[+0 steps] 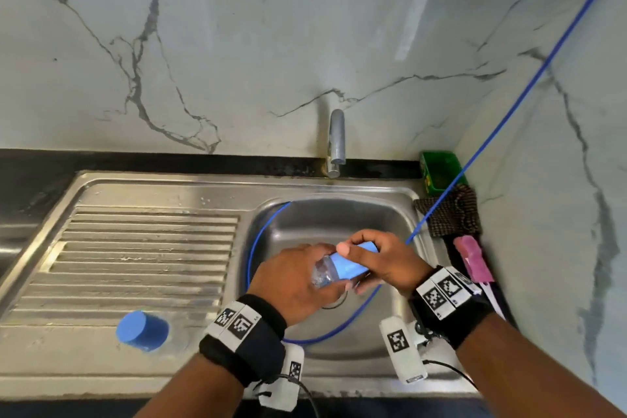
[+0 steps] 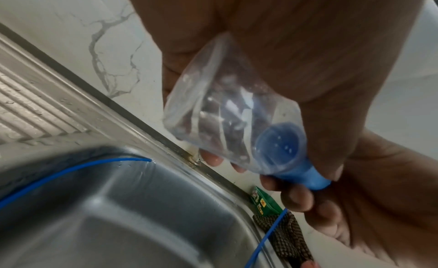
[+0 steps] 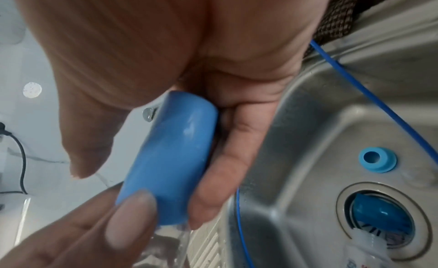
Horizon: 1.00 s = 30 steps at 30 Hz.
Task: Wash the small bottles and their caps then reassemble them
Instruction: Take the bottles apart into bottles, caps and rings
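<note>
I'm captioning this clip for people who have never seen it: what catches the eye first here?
Both hands meet over the steel sink: the left hand holds a clear bottle while the right hand grips its blue cap. Another blue cap lies on the ribbed drainboard, and a thin blue tube slants down into the basin.
</note>
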Tool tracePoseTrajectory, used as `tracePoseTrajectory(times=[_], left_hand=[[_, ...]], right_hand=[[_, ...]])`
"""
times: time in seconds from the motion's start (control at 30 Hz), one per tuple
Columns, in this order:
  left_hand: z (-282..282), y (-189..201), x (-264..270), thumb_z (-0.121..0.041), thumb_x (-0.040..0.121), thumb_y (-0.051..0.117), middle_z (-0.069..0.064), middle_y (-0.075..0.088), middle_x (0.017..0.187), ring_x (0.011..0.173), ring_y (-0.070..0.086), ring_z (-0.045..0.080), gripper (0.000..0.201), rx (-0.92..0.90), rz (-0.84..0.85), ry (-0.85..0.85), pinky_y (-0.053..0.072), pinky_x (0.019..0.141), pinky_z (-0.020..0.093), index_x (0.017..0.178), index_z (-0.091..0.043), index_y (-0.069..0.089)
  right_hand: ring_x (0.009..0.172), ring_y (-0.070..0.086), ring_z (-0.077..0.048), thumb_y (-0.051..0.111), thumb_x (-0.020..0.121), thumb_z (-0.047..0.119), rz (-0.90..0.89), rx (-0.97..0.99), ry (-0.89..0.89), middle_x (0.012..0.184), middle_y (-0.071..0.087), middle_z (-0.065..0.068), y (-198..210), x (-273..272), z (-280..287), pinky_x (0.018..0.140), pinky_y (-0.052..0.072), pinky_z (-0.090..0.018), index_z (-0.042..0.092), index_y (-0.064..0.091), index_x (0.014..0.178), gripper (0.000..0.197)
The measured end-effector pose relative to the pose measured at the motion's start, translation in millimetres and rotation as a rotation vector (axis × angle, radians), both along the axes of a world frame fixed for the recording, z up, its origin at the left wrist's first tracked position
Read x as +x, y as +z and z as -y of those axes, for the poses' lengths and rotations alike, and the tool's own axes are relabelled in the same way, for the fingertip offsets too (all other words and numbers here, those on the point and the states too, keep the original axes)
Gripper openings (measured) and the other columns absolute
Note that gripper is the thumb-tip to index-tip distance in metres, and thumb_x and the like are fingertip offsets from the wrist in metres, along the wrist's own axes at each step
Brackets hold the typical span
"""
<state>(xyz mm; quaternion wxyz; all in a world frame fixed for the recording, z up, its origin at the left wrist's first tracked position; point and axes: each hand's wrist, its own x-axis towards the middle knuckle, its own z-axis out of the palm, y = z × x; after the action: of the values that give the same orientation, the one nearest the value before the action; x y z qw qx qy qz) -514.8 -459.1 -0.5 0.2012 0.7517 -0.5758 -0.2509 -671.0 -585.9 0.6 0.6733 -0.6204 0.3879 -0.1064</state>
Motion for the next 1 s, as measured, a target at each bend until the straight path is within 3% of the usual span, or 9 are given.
tracePoseTrajectory(times=[0.07, 0.23, 0.37, 0.47, 0.57, 0.67, 0.77, 0.87, 1.0], left_hand=[[5, 2, -3, -0.071, 0.077, 0.065, -0.016, 0.068, 0.1, 0.085, 0.063, 0.006, 0.052, 0.024, 0.011, 0.004, 0.055, 0.077, 0.029, 0.12, -0.044, 0.057], [18, -4, -2, -0.064, 0.075, 0.07, -0.019, 0.07, 0.083, 0.076, 0.066, 0.004, 0.039, 0.058, -0.216, 0.012, 0.057, 0.074, 0.035, 0.11, -0.047, 0.064], [24, -11, 18, -0.063, 0.08, 0.072, -0.024, 0.066, 0.081, 0.078, 0.062, -0.005, 0.047, 0.099, -0.27, 0.039, 0.053, 0.082, 0.023, 0.124, -0.052, 0.061], [29, -24, 40, -0.064, 0.08, 0.07, -0.025, 0.064, 0.106, 0.091, 0.058, -0.016, 0.056, 0.072, -0.259, 0.178, 0.041, 0.081, 0.004, 0.13, -0.043, 0.059], [42, -43, 50, -0.063, 0.082, 0.068, -0.021, 0.067, 0.103, 0.091, 0.06, -0.008, 0.047, 0.09, -0.235, 0.286, 0.037, 0.074, 0.003, 0.121, -0.037, 0.063], [49, -64, 50, -0.058, 0.082, 0.071, -0.02, 0.069, 0.101, 0.091, 0.061, -0.011, 0.04, 0.114, -0.287, 0.364, 0.042, 0.077, 0.004, 0.115, -0.038, 0.063], [52, -90, 51, -0.048, 0.079, 0.077, -0.018, 0.07, 0.101, 0.091, 0.063, -0.008, 0.04, 0.164, -0.309, 0.389, 0.048, 0.082, 0.012, 0.115, -0.039, 0.061], [52, -103, 54, -0.042, 0.077, 0.079, -0.015, 0.068, 0.104, 0.095, 0.064, 0.001, 0.048, 0.207, -0.294, 0.378, 0.046, 0.082, 0.016, 0.119, -0.04, 0.057], [56, -109, 59, -0.036, 0.075, 0.082, -0.015, 0.066, 0.098, 0.087, 0.061, -0.004, 0.055, 0.232, -0.288, 0.39, 0.039, 0.07, 0.001, 0.119, -0.041, 0.05]], right_hand=[[0.057, 0.067, -0.03, 0.083, 0.074, 0.039, -0.012, -0.034, 0.032, 0.069, 0.071, -0.013, -3, -3, 4, 0.051, 0.056, -0.033, 0.001, 0.066, 0.098, 0.049], [0.045, 0.054, -0.027, 0.084, 0.078, 0.033, 0.016, -0.108, 0.068, 0.062, 0.063, -0.02, -17, -7, 24, 0.04, 0.043, -0.026, 0.004, 0.067, 0.085, 0.034], [0.04, 0.051, -0.021, 0.083, 0.071, 0.034, 0.042, -0.15, -0.045, 0.059, 0.064, -0.01, -21, -7, 61, 0.039, 0.04, -0.023, 0.001, 0.069, 0.088, 0.039], [0.048, 0.055, -0.02, 0.082, 0.075, 0.034, -0.019, -0.223, -0.189, 0.064, 0.066, -0.007, -40, -8, 107, 0.044, 0.047, -0.026, 0.006, 0.068, 0.097, 0.038], [0.059, 0.061, -0.021, 0.075, 0.089, 0.014, -0.128, -0.206, -0.074, 0.08, 0.067, -0.012, -83, 6, 132, 0.056, 0.056, -0.035, 0.012, 0.064, 0.106, 0.021], [0.068, 0.063, -0.029, 0.065, 0.089, -0.001, -0.265, -0.145, 0.022, 0.09, 0.065, -0.018, -137, 26, 131, 0.073, 0.058, -0.05, 0.014, 0.057, 0.114, 0.029], [0.062, 0.061, -0.029, 0.072, 0.084, 0.005, -0.414, -0.112, -0.031, 0.083, 0.064, -0.014, -193, 41, 132, 0.065, 0.057, -0.046, 0.02, 0.05, 0.108, 0.036], [0.054, 0.061, -0.026, 0.08, 0.082, 0.02, -0.596, -0.033, -0.07, 0.082, 0.063, -0.009, -233, 45, 139, 0.059, 0.058, -0.04, 0.016, 0.048, 0.106, 0.04], [0.052, 0.067, -0.029, 0.078, 0.08, 0.036, -0.685, 0.03, -0.058, 0.07, 0.068, -0.008, -272, 38, 157, 0.073, 0.062, -0.046, 0.012, 0.057, 0.106, 0.041]])
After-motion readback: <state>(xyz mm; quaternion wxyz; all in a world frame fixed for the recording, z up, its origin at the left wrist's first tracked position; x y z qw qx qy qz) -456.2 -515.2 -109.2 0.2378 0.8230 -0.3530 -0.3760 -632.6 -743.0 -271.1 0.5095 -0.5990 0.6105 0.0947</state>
